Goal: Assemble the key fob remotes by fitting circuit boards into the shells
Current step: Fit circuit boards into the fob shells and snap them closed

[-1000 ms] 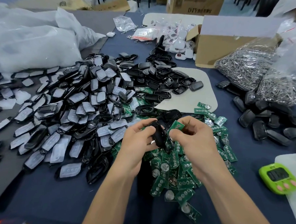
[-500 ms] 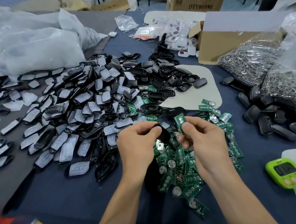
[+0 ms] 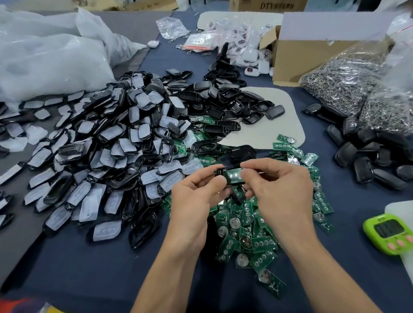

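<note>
Shell: one black shell (image 3: 219, 173) is held just above the near heap of boards, mid-desk (image 3: 87, 270).
Left hand: the left hand (image 3: 193, 200) has its fingers curled round the shell's left end.
Right hand: the right hand (image 3: 281, 188) pinches the shell's right end.
Circuit board: one circuit board (image 3: 234, 176) lies in the shell's open face; I cannot tell whether it is seated.
Handling: probably light, stiff and glossy, so slippery. Grip the rims and press on the board's edges.
Counts: one shell and one board are in hand, and one timer (image 3: 391, 232) sits near right. The loose boards (image 3: 248, 238) and the empty shells (image 3: 221, 100) farther off are too many to count.
</note>
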`<action>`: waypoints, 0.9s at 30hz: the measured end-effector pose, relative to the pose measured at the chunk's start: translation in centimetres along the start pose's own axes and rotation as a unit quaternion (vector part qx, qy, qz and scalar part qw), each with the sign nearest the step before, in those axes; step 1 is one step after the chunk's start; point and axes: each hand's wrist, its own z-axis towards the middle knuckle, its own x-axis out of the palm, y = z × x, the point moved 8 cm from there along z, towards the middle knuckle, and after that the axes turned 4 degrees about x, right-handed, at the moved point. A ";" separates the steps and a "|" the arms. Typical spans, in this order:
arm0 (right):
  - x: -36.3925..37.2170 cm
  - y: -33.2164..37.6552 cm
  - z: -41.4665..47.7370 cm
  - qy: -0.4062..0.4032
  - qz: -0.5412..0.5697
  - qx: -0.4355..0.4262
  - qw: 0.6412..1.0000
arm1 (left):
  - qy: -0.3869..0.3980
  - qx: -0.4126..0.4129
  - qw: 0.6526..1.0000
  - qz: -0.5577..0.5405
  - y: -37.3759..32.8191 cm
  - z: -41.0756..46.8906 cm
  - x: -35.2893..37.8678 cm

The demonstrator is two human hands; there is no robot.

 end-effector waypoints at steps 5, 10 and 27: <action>0.3 0.0 0.2 0.021 0.030 0.003 0.999 | -0.016 -0.006 1.000 -0.019 0.2 -0.2 0.0; 0.5 0.3 0.1 0.041 -0.013 -0.011 0.999 | -0.020 0.005 1.000 -0.006 -0.1 -0.5 -0.2; 0.4 0.7 -1.4 -0.059 -0.021 -0.057 0.996 | -0.081 0.053 0.995 -0.002 -0.6 -0.9 0.0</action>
